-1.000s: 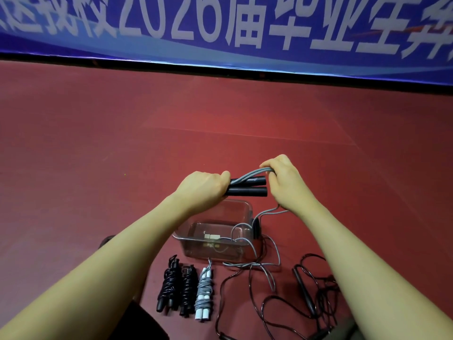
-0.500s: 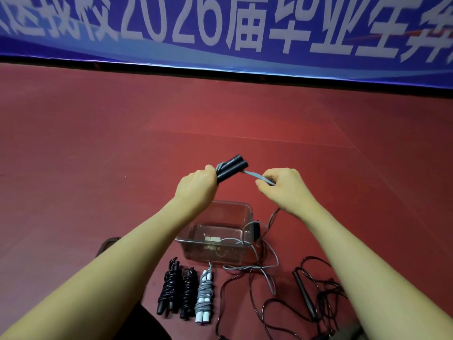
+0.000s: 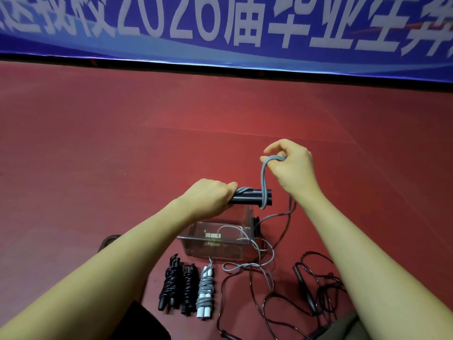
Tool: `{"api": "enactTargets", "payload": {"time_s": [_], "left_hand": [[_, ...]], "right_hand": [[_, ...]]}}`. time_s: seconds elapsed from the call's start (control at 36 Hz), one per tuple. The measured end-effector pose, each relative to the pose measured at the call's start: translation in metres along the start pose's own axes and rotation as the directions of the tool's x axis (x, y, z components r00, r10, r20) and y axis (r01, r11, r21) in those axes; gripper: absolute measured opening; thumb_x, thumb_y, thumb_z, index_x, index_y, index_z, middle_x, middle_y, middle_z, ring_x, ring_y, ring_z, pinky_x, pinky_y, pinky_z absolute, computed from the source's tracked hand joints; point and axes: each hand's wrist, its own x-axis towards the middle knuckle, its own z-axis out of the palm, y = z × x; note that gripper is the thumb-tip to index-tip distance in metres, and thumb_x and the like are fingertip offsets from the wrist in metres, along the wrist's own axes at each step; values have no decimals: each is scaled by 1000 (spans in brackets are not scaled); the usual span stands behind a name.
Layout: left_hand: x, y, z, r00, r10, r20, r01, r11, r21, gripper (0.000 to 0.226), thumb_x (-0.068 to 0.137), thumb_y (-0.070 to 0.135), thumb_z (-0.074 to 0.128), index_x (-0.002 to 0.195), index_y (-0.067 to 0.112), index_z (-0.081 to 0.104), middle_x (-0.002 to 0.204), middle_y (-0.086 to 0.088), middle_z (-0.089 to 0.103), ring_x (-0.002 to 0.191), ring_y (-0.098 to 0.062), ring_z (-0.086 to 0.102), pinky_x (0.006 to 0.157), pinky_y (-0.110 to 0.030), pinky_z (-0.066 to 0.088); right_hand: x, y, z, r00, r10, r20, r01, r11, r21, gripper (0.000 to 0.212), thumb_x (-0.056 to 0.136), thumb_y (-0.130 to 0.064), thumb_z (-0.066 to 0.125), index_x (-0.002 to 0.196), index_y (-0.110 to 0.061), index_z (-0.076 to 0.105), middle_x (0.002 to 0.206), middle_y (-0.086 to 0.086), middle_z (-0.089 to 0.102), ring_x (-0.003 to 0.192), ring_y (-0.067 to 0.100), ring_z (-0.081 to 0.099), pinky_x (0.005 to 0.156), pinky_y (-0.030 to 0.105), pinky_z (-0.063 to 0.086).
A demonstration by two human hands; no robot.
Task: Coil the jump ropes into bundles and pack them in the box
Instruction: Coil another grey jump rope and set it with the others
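Observation:
My left hand (image 3: pixel 208 196) grips two black handles (image 3: pixel 252 198) held side by side and level above the clear plastic box (image 3: pixel 196 239). A grey rope (image 3: pixel 263 182) loops around the handles' right end and rises to my right hand (image 3: pixel 291 168), which pinches the doubled cord above them. The rest of that grey rope trails down over the box rim onto the floor (image 3: pixel 247 266). Below the box lie three coiled bundles: two black (image 3: pixel 179 284) and one grey with white handles (image 3: pixel 205 294).
A loose black jump rope (image 3: pixel 308 290) sprawls on the red floor right of the bundles, its cord running under my right forearm. A blue banner with white characters (image 3: pixel 220 33) spans the far wall. A dark object (image 3: pixel 107 241) peeks out beneath my left forearm.
The handles swung from tilted up to level. My right hand rose and moved right, drawing the grey cord into a loop around the handles' right end.

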Motion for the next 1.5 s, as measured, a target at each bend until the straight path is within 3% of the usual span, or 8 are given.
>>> {"api": "enactTargets", "payload": {"time_s": [0.17, 0.36, 0.56, 0.83, 0.97, 1.11, 1.28, 1.5], "left_hand": [[-3, -5, 2, 868, 230, -440, -300, 949, -94, 11, 79, 24, 45, 76, 14, 42, 52, 0, 52, 37, -25, 47, 34, -22, 29], [-2, -3, -19, 778, 186, -600, -250, 968, -25, 13, 80, 22, 41, 78, 15, 31, 51, -3, 48, 35, -25, 45, 32, -20, 23], [1, 3, -39, 872, -391, -294, 293, 899, -326, 16, 98, 23, 45, 96, 7, 40, 87, -15, 61, 77, -41, 58, 58, -36, 31], [7, -4, -22, 830, -546, -117, 504, 823, -262, 13, 99, 16, 40, 90, 11, 32, 93, -16, 64, 67, -31, 45, 59, -36, 33], [4, -2, -10, 870, -491, -51, 482, 867, -125, 8, 99, 15, 39, 99, 8, 43, 97, -13, 64, 83, -37, 62, 59, -35, 34], [2, -1, -3, 932, -362, -12, 362, 932, -5, 9, 98, 14, 38, 103, 9, 44, 97, -11, 65, 82, -34, 62, 58, -34, 32], [-1, -2, -4, 992, -126, -11, 127, 990, 61, 12, 99, 21, 38, 102, 11, 44, 90, -6, 63, 79, -32, 61, 57, -31, 31], [-2, -7, 7, 873, 191, -449, -221, 975, -15, 12, 75, 18, 41, 66, 13, 48, 48, 1, 47, 37, -24, 46, 38, -24, 33]], "right_hand": [[5, 15, -4, 980, 136, 142, -134, 991, -28, 19, 76, -12, 75, 64, -17, 62, 45, -4, 35, 36, 6, 30, 43, 18, 24], [3, 12, -1, 948, 176, 264, -176, 984, -25, 23, 80, 2, 65, 66, -16, 61, 53, -8, 57, 52, 4, 50, 52, 23, 41], [-12, 6, 8, 898, 176, 403, -130, 982, -138, 14, 81, -17, 70, 71, -9, 64, 71, 2, 62, 67, 12, 54, 61, 25, 41], [-16, -14, 0, 867, 49, 495, 38, 986, -163, 24, 80, -16, 70, 60, -10, 58, 48, -7, 42, 41, 4, 33, 44, 12, 30], [-16, -15, -5, 861, -40, 507, 200, 944, -264, 29, 76, -10, 57, 51, -15, 43, 48, -4, 35, 49, 15, 29, 51, 29, 28], [-15, -16, -11, 890, -204, 408, 350, 880, -322, 19, 79, -6, 54, 86, -14, 70, 63, -3, 58, 57, 19, 48, 58, 30, 39], [-8, -4, -3, 975, -66, 213, 132, 942, -310, 20, 81, -5, 53, 92, -19, 63, 71, 5, 59, 67, 27, 52, 65, 37, 46], [0, 12, -3, 966, 97, 240, -22, 955, -296, 19, 81, -26, 70, 67, -26, 58, 61, -8, 49, 65, 17, 46, 66, 32, 43]]}}
